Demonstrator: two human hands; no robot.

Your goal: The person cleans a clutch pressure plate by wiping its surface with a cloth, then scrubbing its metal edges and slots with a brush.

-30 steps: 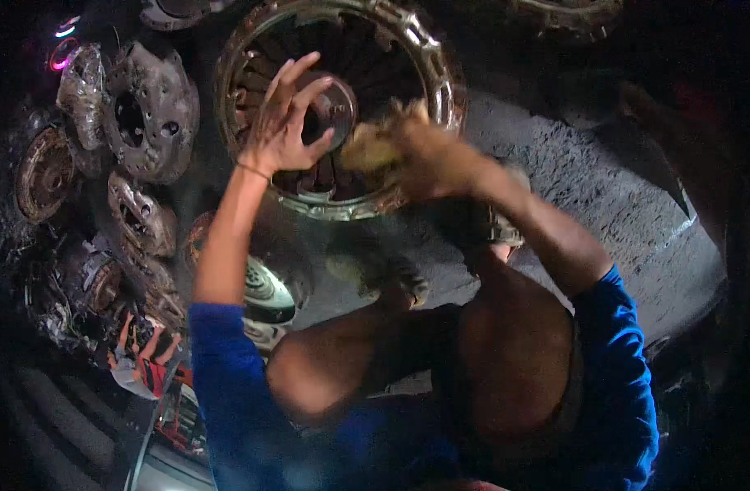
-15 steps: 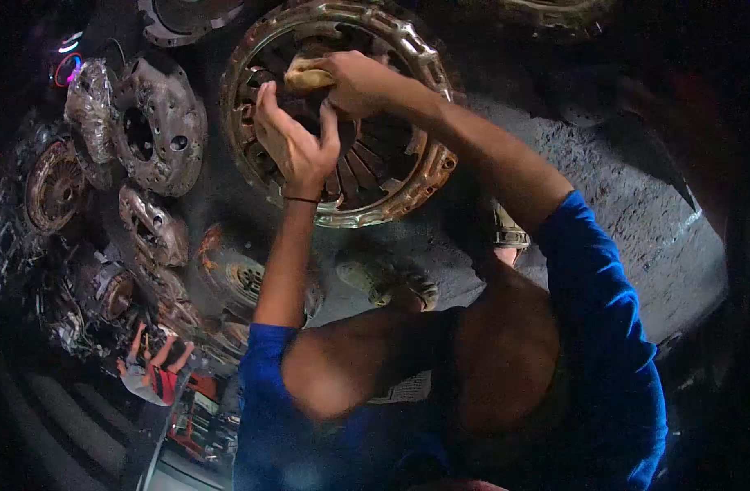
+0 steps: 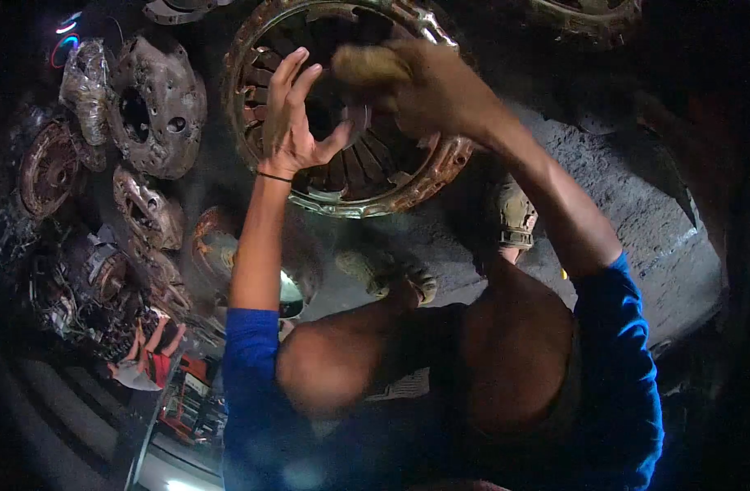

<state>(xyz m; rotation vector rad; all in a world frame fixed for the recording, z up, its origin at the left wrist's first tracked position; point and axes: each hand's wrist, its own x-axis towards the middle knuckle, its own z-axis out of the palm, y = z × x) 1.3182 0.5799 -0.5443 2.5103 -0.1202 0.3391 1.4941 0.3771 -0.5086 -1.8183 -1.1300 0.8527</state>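
Observation:
A large round clutch pressure plate [image 3: 354, 200], with a rusty, worn metal rim and radial fingers inside, lies on the ground in front of me. Above its left half, my left hand [image 3: 297, 123] has its fingers apart and holds nothing. My right hand [image 3: 436, 86] is over the plate's right half, smeared by motion. Its fingers are closed on a tan oblong pad [image 3: 367, 65], too blurred to name its kind. Both hands hide parts of the plate's middle.
Several metal clutch covers, one a grey cover [image 3: 158, 151], and a rusty disc [image 3: 52, 168] crowd the left side. Another round part [image 3: 592, 20] lies at the top right. My sandalled foot [image 3: 512, 217] stands below the plate. Another person [image 3: 142, 364] is at the lower left.
My right hand has moved right with the tan pad, away from my left hand. The fingers of my left hand have spread and risen slightly. The whole view has shifted a little.

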